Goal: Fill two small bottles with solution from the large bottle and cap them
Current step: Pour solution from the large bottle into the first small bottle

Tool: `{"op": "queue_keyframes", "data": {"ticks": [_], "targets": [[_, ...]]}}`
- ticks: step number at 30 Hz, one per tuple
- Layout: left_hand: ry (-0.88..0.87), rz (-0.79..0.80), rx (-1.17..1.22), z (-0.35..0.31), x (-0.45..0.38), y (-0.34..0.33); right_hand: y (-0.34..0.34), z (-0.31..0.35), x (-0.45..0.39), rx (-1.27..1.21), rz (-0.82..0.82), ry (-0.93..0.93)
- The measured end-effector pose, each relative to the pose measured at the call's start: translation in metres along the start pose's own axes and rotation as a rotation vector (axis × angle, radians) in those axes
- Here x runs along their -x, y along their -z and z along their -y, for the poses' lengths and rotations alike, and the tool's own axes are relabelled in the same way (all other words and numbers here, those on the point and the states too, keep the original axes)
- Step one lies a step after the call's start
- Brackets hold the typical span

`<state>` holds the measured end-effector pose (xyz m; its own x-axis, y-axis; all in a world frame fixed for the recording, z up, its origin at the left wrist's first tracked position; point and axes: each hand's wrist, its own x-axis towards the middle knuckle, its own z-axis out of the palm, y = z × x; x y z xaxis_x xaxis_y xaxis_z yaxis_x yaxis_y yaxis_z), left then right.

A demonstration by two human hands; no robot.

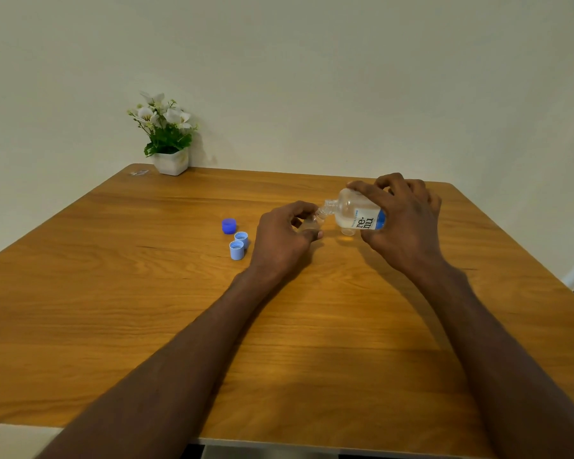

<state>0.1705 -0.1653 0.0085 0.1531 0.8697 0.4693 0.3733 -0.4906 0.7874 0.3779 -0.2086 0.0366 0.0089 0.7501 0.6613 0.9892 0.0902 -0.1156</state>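
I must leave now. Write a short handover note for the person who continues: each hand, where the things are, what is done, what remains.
Right hand: holds the large bottle tilted, neck at the small bottle's mouth.
Left hand: steadies a small bottle on the wooden table.
Second small bottle: stands under the large one, mostly hidden.
Dark blue cap and two light blue caps: loose, left of the hands.
Done: all uncapped, first pour in progress. Fill levels unclear.
Left: finish filling both, cap them.

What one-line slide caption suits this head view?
Right hand tips the large bottle into a small bottle held by the left hand; three caps wait.
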Motion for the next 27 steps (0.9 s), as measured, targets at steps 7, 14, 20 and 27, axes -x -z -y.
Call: {"op": "queue_keyframes", "data": {"ticks": [7,14,20,27], "targets": [[0.002,0.004,-0.003,0.0002,-0.0007,-0.0003,0.0003,-0.0001,0.0006,-0.003,-0.008,0.003],[-0.003,0.003,0.002,0.0008,-0.0007,-0.0005,0.0005,0.0000,0.0003,-0.002,-0.003,-0.003],[-0.001,0.013,-0.001,0.0025,-0.0013,-0.0003,0.0014,0.0010,0.0000,-0.007,-0.006,-0.003],[-0.009,0.014,-0.005,0.0006,-0.0007,0.0002,0.0022,0.0027,0.0004,-0.021,-0.015,-0.003]]}}
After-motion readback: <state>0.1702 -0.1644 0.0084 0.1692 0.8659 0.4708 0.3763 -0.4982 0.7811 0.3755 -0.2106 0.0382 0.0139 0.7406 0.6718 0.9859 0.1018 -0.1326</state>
